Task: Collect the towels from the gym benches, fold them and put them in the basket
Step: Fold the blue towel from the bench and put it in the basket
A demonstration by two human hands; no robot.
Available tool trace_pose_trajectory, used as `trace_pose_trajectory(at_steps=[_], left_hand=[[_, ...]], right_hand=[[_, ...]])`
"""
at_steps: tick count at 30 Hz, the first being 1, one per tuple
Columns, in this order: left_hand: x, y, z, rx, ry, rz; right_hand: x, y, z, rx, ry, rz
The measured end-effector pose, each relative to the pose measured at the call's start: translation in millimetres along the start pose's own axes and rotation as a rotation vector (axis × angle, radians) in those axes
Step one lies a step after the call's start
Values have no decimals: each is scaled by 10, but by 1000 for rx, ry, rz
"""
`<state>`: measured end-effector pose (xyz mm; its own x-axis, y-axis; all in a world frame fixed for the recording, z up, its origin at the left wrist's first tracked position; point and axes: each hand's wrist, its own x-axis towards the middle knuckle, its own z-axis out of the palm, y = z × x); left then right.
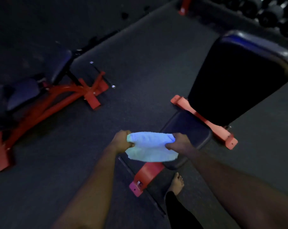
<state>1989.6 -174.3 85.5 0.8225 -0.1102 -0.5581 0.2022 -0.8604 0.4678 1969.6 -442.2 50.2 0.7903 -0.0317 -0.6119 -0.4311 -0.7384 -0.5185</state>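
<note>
The towel (151, 147) is held up between both hands, low in the view at about six o'clock. It is pale, lit bluish-white along the top, and it is stretched sideways with its lower part sagging beneath the grip. Its nine o'clock end is pinched by the left hand (121, 141), fingers curled tight round the cloth. Its three o'clock end is gripped the same way by the right hand (179, 142), knuckles turned up. Both forearms are reached in from the bottom edge.

Just behind the towel, toward one o'clock, the dark seat pad (189, 128) of the near bench is seen; whether cloth and pad are touching cannot be told. Farther along the same line the black backrest (235, 83) is raised at a tilt, with a red crossbar (204, 121) lying across its base. A red frame foot (146, 176) is planted on the floor below the towel, and a bare foot (177, 183) is set just beside it at its three o'clock.

Over at nine o'clock a second bench (41, 90) on a red frame is parked, well apart from the first. The dark rubber floor (140, 63) is spread between them. Up at one o'clock, blurred dumbbells (275, 14) are racked in the corner.
</note>
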Motion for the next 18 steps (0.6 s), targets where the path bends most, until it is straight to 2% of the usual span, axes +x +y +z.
trace_pose_trajectory(at_steps=[6,9,14,18], left_hand=[[-1644,-961,-701,-117,332,-5],[-2649,-1624,-926,-195,497,-64],[-4150,-2726,-1031,-206,736,-212],[-5394,-3618,-763,-264,959,-346]], right_hand=[[-957,-1278,541,-94,109,-344],[-1575,-1977,1041,-123,90,-536],[-2533,-2924,2069,-182,-54,-783],[-3279,-3493,3199,-253,-250,-938]])
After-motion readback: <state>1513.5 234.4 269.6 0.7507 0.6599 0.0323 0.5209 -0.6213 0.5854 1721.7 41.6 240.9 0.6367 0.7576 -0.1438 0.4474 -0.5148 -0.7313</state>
